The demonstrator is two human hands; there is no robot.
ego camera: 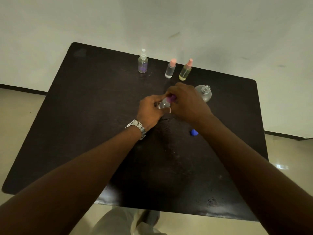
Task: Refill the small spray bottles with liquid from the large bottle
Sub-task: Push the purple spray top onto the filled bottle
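In the middle of the frame, two hands are working on one small clear bottle point(164, 104). The left hand point(149, 111) is wrapping its fingers around the bottle's body and holding it tight. The right hand point(185, 100) is pinching the purple cap point(169, 99) on top with its fingertips. I cannot tell if the cap is going on or coming off.

The large bottle point(204, 92) is standing just to the right of the hands, partly behind the right hand. Its top is open. A blue cap point(194, 132) is lying lower right of the hands, half hidden by the right arm. It may be the large bottle's lid.

Three more spray bottles are standing in the upper middle of the dark table point(84, 102): one with a white top point(143, 62), one with a pink top point(170, 69), and a yellowish one with a pink top point(185, 70).

What could go wrong? The right hand is very near the open large bottle, so a bump could be tipping it over and spilling. The small bottle could also slip if the cap is twisting hard.

The small bottle is mostly hidden by fingers, so I cannot tell how full it is. The picture is dim and a bit blurry there.
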